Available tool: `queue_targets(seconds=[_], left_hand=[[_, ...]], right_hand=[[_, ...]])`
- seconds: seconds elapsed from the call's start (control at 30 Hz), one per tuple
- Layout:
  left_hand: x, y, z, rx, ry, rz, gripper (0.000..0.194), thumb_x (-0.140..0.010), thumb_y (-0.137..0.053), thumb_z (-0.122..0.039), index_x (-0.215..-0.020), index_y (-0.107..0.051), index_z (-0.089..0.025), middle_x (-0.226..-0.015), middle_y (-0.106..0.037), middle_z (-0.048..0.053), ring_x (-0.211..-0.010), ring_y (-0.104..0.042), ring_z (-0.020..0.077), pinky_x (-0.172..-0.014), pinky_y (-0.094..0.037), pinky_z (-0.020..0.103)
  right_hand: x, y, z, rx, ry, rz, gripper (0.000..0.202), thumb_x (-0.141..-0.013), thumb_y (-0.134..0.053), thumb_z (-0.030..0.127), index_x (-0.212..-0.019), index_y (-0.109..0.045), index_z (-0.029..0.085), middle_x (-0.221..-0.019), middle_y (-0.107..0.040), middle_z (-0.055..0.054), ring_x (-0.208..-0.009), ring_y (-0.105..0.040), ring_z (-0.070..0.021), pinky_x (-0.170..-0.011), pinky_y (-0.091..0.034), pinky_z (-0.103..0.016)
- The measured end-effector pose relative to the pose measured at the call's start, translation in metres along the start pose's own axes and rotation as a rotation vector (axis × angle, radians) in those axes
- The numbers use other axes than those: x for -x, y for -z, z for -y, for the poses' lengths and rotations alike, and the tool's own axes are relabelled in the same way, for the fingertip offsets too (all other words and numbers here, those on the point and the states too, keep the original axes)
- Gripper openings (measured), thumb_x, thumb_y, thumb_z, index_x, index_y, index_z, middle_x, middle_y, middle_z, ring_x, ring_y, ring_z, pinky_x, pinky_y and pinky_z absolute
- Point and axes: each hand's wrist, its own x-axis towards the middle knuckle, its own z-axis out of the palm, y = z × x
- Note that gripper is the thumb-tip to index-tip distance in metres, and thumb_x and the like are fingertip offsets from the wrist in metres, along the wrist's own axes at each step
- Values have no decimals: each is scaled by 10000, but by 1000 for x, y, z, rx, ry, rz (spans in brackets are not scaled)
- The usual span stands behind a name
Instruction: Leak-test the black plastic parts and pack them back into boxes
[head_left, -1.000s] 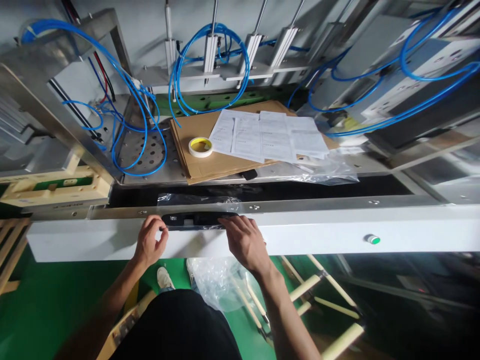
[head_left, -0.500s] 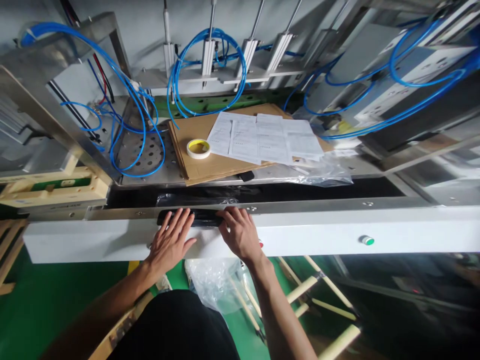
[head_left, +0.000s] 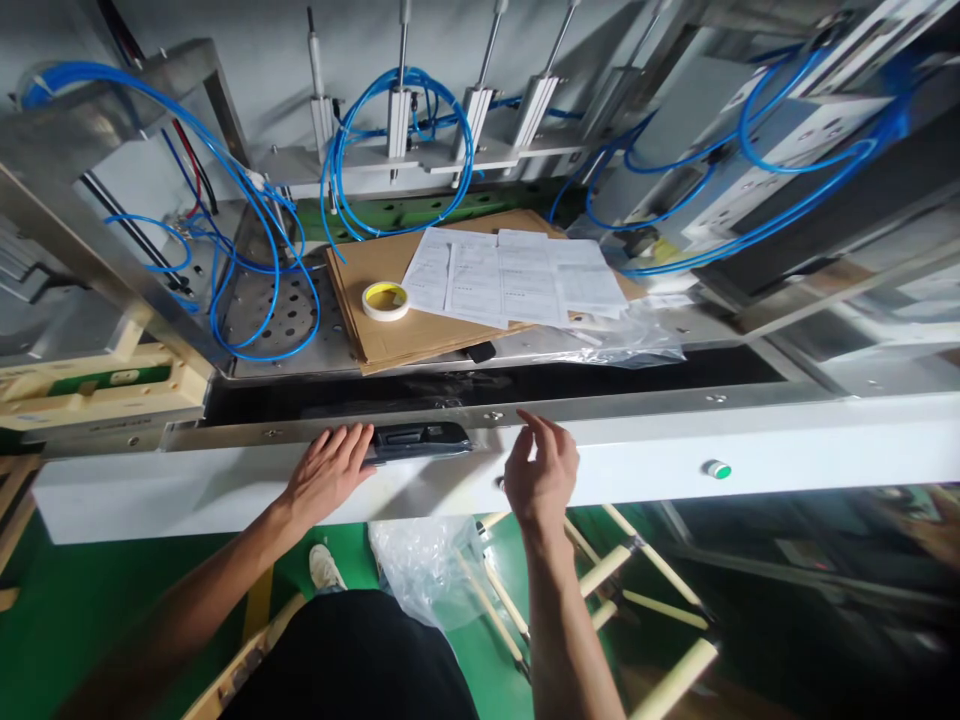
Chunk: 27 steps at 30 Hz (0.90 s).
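A long black plastic panel (head_left: 424, 440) with a recessed slot and a small raised detail lies on the front ledge of the machine. My left hand (head_left: 330, 468) rests on its left end, fingers stretched over the top and thumb along the near side; that end is hidden underneath. To the right of the panel, apart from it, my right hand (head_left: 544, 470) hovers over the ledge with loosely bent fingers and a gap between thumb and forefinger. Nothing shows in it. Clear plastic film lies in the dark channel just behind the panel.
Behind the channel, cardboard sheets (head_left: 352, 290) carry printed papers (head_left: 502, 280) and a roll of tape (head_left: 385, 301). Coiled blue air hoses (head_left: 334, 180) hang around cylinders. A green button (head_left: 718, 470) sits on the white front beam (head_left: 637, 465). Below are a clear plastic bag (head_left: 412, 565) and a tube frame (head_left: 604, 572).
My right hand has let go of the panel's right end and moved right, leaving its top uncovered. My left hand stays on the left end, its fingers now closer together.
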Motion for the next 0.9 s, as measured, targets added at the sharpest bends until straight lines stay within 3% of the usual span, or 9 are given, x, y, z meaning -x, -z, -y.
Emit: queue_targets(seconds=[0.07,0.1,0.2,0.27,0.47,0.63,0.8,0.9], left_hand=[[0,3,1,22,-15,4,545,-1044,-588,-414,-1495,-564,-109,-1435,-684,178,-1248,-666,317,-1058,-516,430],[-1,5,2,41,-23,11,546,-1041,-592,-418,-1488,-566,-106,-1422,-689,184,-1240,-668,317,-1052,-519,430],[-3,13,6,114,-54,50,528,-1038,-591,-412,-1476,-568,-119,-1408,-688,186,-1246,-662,306,-1046,-523,426],[-5,19,9,173,-73,71,494,-1044,-575,-398,-1467,-572,-144,-1420,-681,170,-1284,-643,290,-1064,-520,420],[-18,40,17,272,-108,81,434,-1030,-590,-386,-1403,-606,-164,-1519,-614,149,-1388,-577,294,-1164,-481,459],[-19,49,15,235,-88,-72,500,-1029,-600,-367,-1481,-520,-169,-1428,-669,148,-1312,-622,303,-1204,-434,521],[-13,33,9,185,-49,-114,453,-1001,-648,-363,-1406,-555,-182,-1351,-688,165,-1212,-669,320,-1089,-524,486],[-17,18,13,191,-44,-90,564,-916,-775,-393,-1375,-550,-155,-1342,-674,190,-1164,-684,335,-1009,-573,467]], right_hand=[[11,8,25,-80,38,-54,286,-1029,-509,156,-1267,-664,192,-1077,-716,-129,-988,-637,-261,-863,-488,-411],[17,10,40,-135,111,-11,306,-1018,-547,158,-1302,-651,203,-1084,-721,-119,-1004,-642,-256,-883,-493,-410],[34,8,82,-235,423,257,404,-1012,-611,200,-1413,-610,246,-1172,-740,-90,-1110,-637,-252,-997,-471,-425],[40,2,96,-215,510,374,417,-1036,-572,186,-1446,-600,255,-1232,-738,-85,-1160,-621,-250,-1055,-437,-434],[19,-4,99,-226,491,568,390,-1067,-469,161,-1424,-616,219,-1181,-737,-96,-1038,-601,-252,-931,-420,-415],[-4,-10,107,-205,460,667,326,-989,-517,180,-1289,-642,155,-1032,-705,-115,-961,-554,-275,-861,-387,-431],[-19,-28,116,-137,403,718,239,-942,-605,277,-1143,-655,156,-956,-691,-99,-917,-552,-273,-832,-383,-428],[-25,-40,119,-78,359,751,187,-982,-579,316,-1037,-676,165,-950,-684,-103,-907,-564,-262,-825,-397,-412]])
